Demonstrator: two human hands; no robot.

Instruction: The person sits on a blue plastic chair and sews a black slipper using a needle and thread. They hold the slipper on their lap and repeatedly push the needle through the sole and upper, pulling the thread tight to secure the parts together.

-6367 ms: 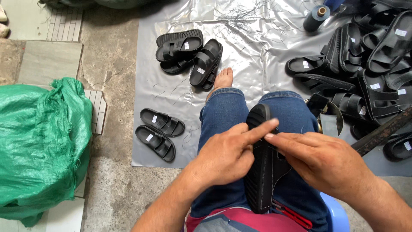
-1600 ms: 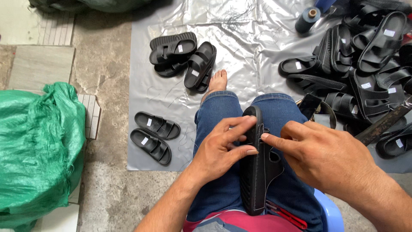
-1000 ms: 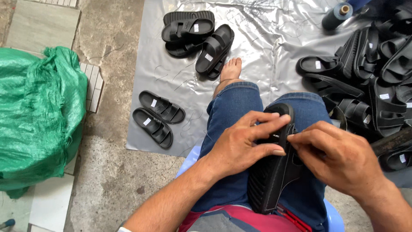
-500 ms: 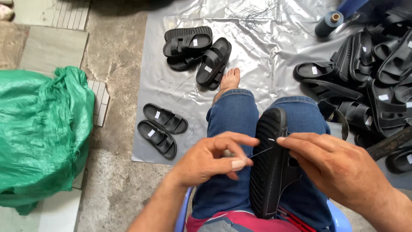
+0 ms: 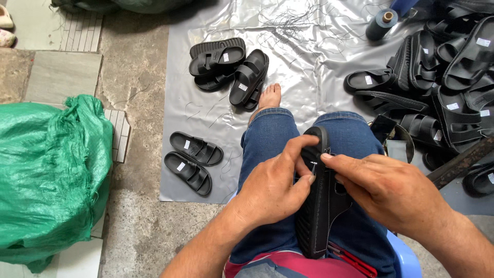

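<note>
I've got a black sandal (image 5: 321,201) standing on its edge across my lap, resting on my jeans (image 5: 272,149), toe end pointing away from me. My left hand (image 5: 270,188) is curled against its near side, thumb and forefinger pinched together on something thin and pale right at the sole's rim, a needle or thread end, too small to tell which. My right hand (image 5: 391,188) wraps over the sandal from the other side, forefinger stretched out to meet the left fingertips at that same spot, so both hands are gripping the one sandal. My bare foot (image 5: 268,97) sits out ahead on the grey plastic sheet (image 5: 309,56) spread over the concrete floor. To my left on that sheet, a flat pair of black sandals (image 5: 193,162) lies side by side; further out, a small stacked group of sandals (image 5: 231,69). To my right, a big heap of black sandals (image 5: 442,82), and a dark spool of thread (image 5: 382,23) stands upright near the far edge. A bulging green sack (image 5: 49,175) sits off the sheet on my left.
</note>
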